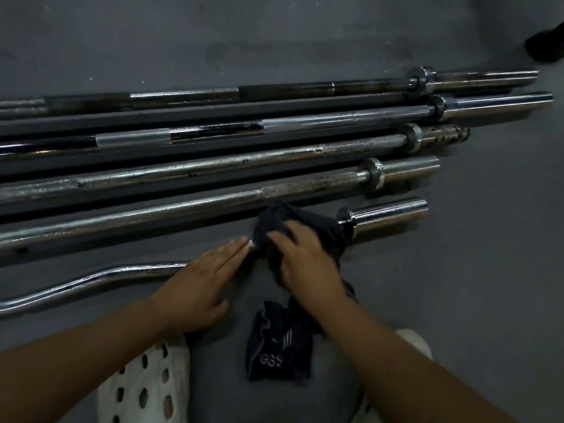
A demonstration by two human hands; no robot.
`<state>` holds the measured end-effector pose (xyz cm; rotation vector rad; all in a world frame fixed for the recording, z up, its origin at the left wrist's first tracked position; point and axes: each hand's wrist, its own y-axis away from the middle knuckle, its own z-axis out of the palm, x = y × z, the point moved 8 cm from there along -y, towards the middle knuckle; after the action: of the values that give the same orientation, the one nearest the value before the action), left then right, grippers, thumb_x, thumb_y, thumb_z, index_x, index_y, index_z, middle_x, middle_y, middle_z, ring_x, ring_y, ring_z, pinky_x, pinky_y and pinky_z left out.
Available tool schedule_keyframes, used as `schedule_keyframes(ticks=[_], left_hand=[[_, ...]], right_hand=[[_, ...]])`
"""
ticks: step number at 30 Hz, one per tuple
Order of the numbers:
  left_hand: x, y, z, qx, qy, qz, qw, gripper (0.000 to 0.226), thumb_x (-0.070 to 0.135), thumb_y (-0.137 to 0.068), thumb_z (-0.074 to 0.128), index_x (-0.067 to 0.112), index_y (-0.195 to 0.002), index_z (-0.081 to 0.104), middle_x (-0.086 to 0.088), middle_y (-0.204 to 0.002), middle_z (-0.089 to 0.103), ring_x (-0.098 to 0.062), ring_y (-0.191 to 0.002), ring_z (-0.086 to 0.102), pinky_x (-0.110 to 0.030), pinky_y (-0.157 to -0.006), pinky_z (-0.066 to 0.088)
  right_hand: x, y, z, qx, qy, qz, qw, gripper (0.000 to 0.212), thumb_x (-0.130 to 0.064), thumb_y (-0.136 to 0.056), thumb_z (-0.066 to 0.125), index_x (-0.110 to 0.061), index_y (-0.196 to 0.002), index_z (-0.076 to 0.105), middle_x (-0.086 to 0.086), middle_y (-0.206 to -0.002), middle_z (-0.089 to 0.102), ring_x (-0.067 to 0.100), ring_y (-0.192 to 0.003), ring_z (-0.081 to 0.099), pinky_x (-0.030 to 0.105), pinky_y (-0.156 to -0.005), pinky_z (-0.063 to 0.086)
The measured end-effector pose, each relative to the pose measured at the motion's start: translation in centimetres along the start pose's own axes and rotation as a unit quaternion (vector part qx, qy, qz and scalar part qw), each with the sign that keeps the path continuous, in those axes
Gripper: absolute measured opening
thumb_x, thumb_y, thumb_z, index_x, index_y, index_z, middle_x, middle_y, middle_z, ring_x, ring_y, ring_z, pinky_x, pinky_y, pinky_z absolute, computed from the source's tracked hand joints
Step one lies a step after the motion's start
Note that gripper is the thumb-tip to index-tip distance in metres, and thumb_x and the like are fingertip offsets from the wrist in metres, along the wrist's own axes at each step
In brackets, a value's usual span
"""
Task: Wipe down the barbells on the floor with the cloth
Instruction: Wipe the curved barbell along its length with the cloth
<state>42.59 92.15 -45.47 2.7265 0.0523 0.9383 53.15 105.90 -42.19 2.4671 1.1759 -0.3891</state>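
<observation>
Several steel barbells lie side by side on the dark floor. The nearest is a curved curl bar (pixel 91 279) with a chrome sleeve (pixel 390 213) at its right end. A dark cloth (pixel 280 346) is draped over this bar near the sleeve, and its loose end hangs down toward me. My right hand (pixel 305 264) grips the cloth around the bar. My left hand (pixel 201 285) rests flat on the bar just left of the cloth, fingers straight. The straight barbell (pixel 183 212) behind it shows rust spots.
My two feet in pale perforated clogs (pixel 143 380) stand at the bottom edge, one on each side of the hanging cloth. A dark object (pixel 546 44) sits at the far right top. Bare grey floor (pixel 488 285) lies to the right of the bar ends.
</observation>
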Motion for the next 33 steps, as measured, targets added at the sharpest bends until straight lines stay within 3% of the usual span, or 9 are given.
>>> schedule_keyframes(ticks=[4,8,11,15,20,22,25,27,33], left_hand=[[-0.2,-0.1,0.3,0.006,-0.003,-0.001,1.0,0.109,0.033,-0.07,0.063,0.018,-0.159,0.002,0.002,-0.166,-0.005,-0.013,-0.152,0.006,-0.034,-0.121,0.018],[-0.3,-0.1,0.3,0.003,0.01,-0.009,1.0,0.11,0.033,-0.067,0.062,0.019,-0.159,0.003,-0.001,-0.166,-0.002,-0.016,-0.152,0.011,-0.033,-0.121,0.018],[-0.4,-0.1,0.2,0.002,0.012,-0.003,1.0,0.109,0.035,-0.07,0.062,0.022,-0.159,0.0,0.001,-0.166,-0.005,-0.014,-0.152,0.007,-0.035,-0.122,0.019],[-0.4,0.0,0.5,0.01,0.01,-0.004,1.0,0.111,0.037,-0.071,0.063,0.024,-0.158,-0.004,0.005,-0.166,-0.007,-0.013,-0.152,0.005,-0.037,-0.121,0.02],[-0.5,-0.1,0.0,0.007,0.032,-0.008,0.999,0.109,0.035,-0.069,0.058,0.024,-0.159,-0.002,0.004,-0.166,-0.003,-0.012,-0.152,0.008,-0.04,-0.12,0.023],[-0.5,0.0,0.1,0.006,0.029,-0.003,1.0,0.107,0.035,-0.072,0.059,0.025,-0.159,-0.003,0.005,-0.166,-0.005,-0.011,-0.152,0.005,-0.038,-0.121,0.02],[-0.3,0.0,0.2,0.01,0.024,0.005,1.0,0.106,0.038,-0.072,0.059,0.023,-0.159,-0.001,0.006,-0.166,-0.007,-0.01,-0.152,0.004,-0.034,-0.121,0.017],[-0.3,0.0,0.1,0.012,0.027,0.005,1.0,0.109,0.038,-0.07,0.06,0.023,-0.159,0.0,0.006,-0.166,-0.007,-0.01,-0.152,0.005,-0.032,-0.121,0.016],[-0.3,0.0,-0.1,0.009,0.042,0.003,0.999,0.108,0.04,-0.07,0.06,0.022,-0.159,0.003,0.007,-0.166,-0.007,-0.009,-0.151,0.005,-0.032,-0.121,0.016]], right_hand=[[5.9,0.6,-2.4,0.071,0.009,0.199,0.977,0.067,0.002,-0.082,0.053,-0.019,-0.145,0.047,0.016,-0.16,0.025,0.035,-0.147,0.021,0.049,-0.113,0.037],[-4.1,1.2,3.2,-0.026,0.016,0.039,0.999,0.084,-0.005,-0.079,0.056,-0.028,-0.155,0.029,0.01,-0.168,0.001,0.034,-0.154,-0.004,0.05,-0.115,0.029],[-1.4,1.3,1.8,-0.006,0.033,-0.024,0.999,0.08,-0.006,-0.078,0.057,-0.024,-0.153,0.035,0.01,-0.166,0.019,0.032,-0.151,0.019,0.047,-0.113,0.039],[4.6,3.0,-0.4,0.113,-0.072,0.253,0.958,0.069,-0.008,-0.084,0.061,-0.014,-0.149,0.039,0.016,-0.157,0.029,0.034,-0.14,0.033,0.044,-0.116,0.033],[-1.4,1.2,2.9,0.032,-0.32,0.244,0.915,0.036,-0.009,-0.08,0.065,-0.029,-0.106,0.052,0.001,-0.113,0.058,0.015,-0.1,0.057,0.017,-0.087,0.044],[1.4,2.1,2.0,0.107,-0.385,0.319,0.86,0.028,-0.006,-0.08,0.06,-0.03,-0.092,0.055,0.001,-0.096,0.066,0.014,-0.086,0.061,0.028,-0.083,0.052],[4.8,4.4,1.9,0.303,-0.58,0.485,0.58,0.024,0.003,-0.088,0.053,-0.021,-0.095,0.055,0.014,-0.093,0.065,0.022,-0.074,0.062,0.038,-0.067,0.058],[2.7,2.9,2.1,0.3,-0.644,0.497,0.498,0.022,-0.003,-0.092,0.056,-0.016,-0.11,0.05,0.011,-0.092,0.061,0.02,-0.07,0.06,0.026,-0.054,0.053],[-0.2,1.8,3.0,0.096,-0.61,0.487,0.617,0.022,0.003,-0.087,0.063,-0.017,-0.093,0.054,0.013,-0.085,0.065,0.022,-0.069,0.063,0.033,-0.06,0.056]])
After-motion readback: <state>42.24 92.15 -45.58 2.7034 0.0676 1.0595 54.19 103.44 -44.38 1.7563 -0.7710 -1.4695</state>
